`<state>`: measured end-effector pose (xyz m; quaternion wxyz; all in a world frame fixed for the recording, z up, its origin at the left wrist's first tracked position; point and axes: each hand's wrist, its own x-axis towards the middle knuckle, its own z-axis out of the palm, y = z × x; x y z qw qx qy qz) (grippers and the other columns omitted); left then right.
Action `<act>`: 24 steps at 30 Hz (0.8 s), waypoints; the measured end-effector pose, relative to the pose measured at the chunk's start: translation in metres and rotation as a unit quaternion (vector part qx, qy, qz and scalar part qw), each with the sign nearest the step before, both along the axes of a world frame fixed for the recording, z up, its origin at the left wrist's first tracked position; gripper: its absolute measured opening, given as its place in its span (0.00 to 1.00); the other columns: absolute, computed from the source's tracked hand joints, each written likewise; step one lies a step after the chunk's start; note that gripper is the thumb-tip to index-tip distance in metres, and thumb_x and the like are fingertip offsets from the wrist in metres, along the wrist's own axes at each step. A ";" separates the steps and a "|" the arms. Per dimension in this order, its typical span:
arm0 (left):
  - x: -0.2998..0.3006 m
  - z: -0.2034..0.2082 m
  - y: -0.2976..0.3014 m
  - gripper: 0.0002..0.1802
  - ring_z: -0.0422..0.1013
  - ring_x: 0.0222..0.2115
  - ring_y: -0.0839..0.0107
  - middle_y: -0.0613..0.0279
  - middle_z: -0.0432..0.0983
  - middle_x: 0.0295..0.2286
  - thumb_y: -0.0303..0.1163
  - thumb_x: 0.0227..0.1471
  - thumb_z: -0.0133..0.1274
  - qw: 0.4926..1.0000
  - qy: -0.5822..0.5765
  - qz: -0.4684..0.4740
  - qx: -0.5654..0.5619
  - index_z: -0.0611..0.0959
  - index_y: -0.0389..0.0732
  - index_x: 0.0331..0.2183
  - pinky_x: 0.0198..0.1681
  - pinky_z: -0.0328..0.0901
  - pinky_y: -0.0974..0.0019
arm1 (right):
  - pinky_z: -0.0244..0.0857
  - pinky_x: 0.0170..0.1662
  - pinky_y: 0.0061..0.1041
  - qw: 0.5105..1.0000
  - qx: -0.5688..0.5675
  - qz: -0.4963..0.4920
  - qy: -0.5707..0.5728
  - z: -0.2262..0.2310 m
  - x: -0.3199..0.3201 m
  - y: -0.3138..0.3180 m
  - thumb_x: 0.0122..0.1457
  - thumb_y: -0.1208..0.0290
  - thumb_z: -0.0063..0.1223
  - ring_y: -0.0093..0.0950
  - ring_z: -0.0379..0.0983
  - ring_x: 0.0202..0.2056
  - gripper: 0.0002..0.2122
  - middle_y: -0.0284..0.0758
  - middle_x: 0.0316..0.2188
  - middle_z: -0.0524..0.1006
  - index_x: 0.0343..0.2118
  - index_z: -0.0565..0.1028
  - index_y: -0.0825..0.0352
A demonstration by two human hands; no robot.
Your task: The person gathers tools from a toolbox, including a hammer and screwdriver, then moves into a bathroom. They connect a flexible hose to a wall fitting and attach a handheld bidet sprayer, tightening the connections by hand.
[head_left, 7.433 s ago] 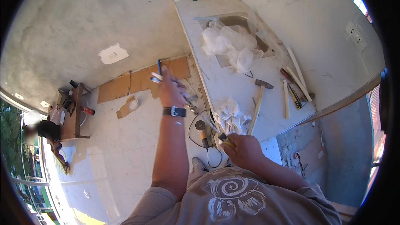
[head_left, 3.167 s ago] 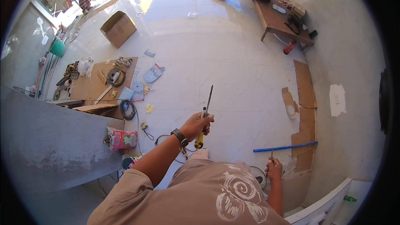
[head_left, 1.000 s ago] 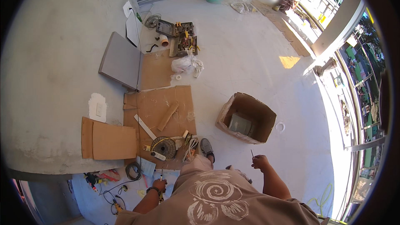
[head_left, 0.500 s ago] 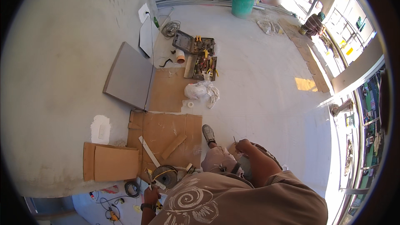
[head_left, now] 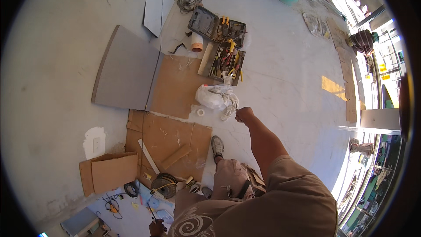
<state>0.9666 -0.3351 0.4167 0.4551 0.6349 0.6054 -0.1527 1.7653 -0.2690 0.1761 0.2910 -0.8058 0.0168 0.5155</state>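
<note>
Head view: right fingers (head_left: 239, 116) clench a mostly hidden thin object (head_left: 237, 109); left fingers (head_left: 162, 226), shadowed, clasp a slim rod (head_left: 152, 212)

The thin tool (head_left: 237, 105) in the right hand (head_left: 244, 115) (partly hidden by the grip) is too small to identify.

To the right of the right hand's fingers (head_left: 239, 116), the white tile floor (head_left: 289, 92) gives broad passage as far as the cardboard strip (head_left: 350, 92). Just left of them, a crumpled rag (head_left: 229, 111) and a plastic bag (head_left: 209, 98) obstruct, with an open toolbox (head_left: 208, 61) beyond. A cable reel (head_left: 164, 186) stands in the way ahead of the left hand's fingers (head_left: 160, 224).
</note>
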 end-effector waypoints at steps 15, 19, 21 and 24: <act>0.043 0.014 -0.047 0.12 0.74 0.25 0.58 0.55 0.79 0.25 0.31 0.56 0.52 0.996 0.061 0.067 0.011 0.85 0.45 0.42 0.28 0.70 0.56 | 0.69 0.54 0.41 0.787 0.045 0.577 -0.216 -0.043 -0.114 0.034 0.56 0.53 0.55 0.49 0.76 0.49 0.22 0.54 0.44 0.79 0.37 0.82 0.73; 0.025 0.024 -0.102 0.14 0.76 0.30 0.51 0.51 0.80 0.28 0.33 0.56 0.52 0.973 0.069 0.214 -0.053 0.85 0.46 0.43 0.34 0.69 0.50 | 0.72 0.48 0.38 0.765 0.012 0.641 -0.069 -0.051 -0.279 -0.037 0.60 0.59 0.50 0.41 0.79 0.45 0.14 0.44 0.40 0.81 0.40 0.83 0.60; 0.012 0.031 -0.130 0.16 0.76 0.32 0.52 0.50 0.80 0.31 0.33 0.56 0.52 0.951 0.047 0.295 -0.085 0.83 0.45 0.46 0.37 0.69 0.50 | 0.70 0.51 0.39 0.674 0.090 0.726 -0.101 -0.031 -0.349 -0.062 0.60 0.53 0.50 0.43 0.77 0.47 0.19 0.50 0.43 0.80 0.39 0.82 0.65; -0.012 0.039 -0.187 0.14 0.75 0.26 0.62 0.54 0.78 0.26 0.36 0.57 0.53 0.907 0.003 0.419 -0.046 0.81 0.39 0.41 0.31 0.70 0.57 | 0.70 0.53 0.42 0.626 0.126 0.767 -0.065 0.014 -0.424 -0.070 0.55 0.58 0.51 0.49 0.77 0.47 0.21 0.54 0.42 0.80 0.38 0.82 0.74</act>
